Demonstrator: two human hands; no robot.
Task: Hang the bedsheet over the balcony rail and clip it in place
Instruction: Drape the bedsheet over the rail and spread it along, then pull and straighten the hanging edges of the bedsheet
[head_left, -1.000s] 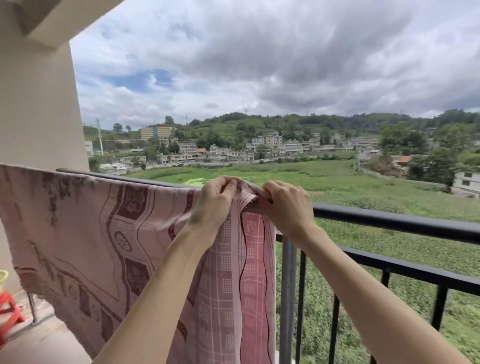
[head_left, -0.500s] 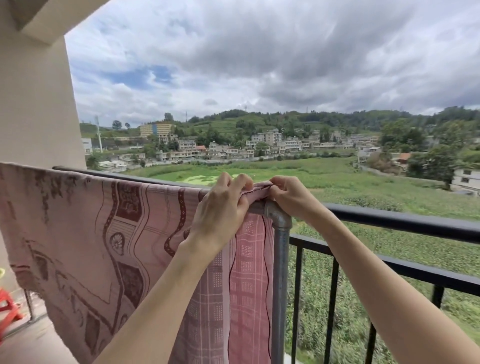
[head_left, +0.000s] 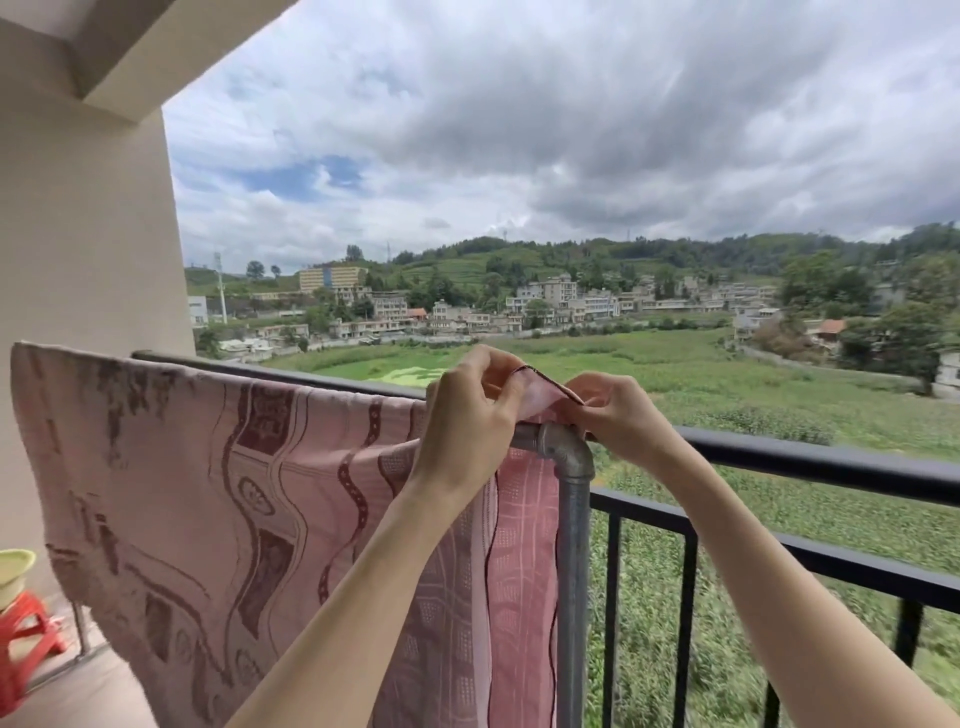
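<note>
A pink bedsheet (head_left: 218, 499) with a dark red pattern hangs over a grey metal pipe rack, whose elbow joint (head_left: 569, 454) and upright post show at its right end. Just behind runs the black balcony rail (head_left: 831, 465). My left hand (head_left: 470, 415) pinches the sheet's top corner above the elbow. My right hand (head_left: 618, 413) grips the same corner from the right, and the dark hem is stretched between the two hands. No clip is visible.
A beige wall and pillar (head_left: 78, 234) close the left side. At the lower left stand a red plastic stool (head_left: 26, 644) and a yellow-green basin (head_left: 13, 569). Beyond the rail's black bars lie open fields and a village.
The sheet's corner has been lifted off the pipe and pulled up between both hands, which baring the grey elbow joint. The camera has tilted up and shifted slightly.
</note>
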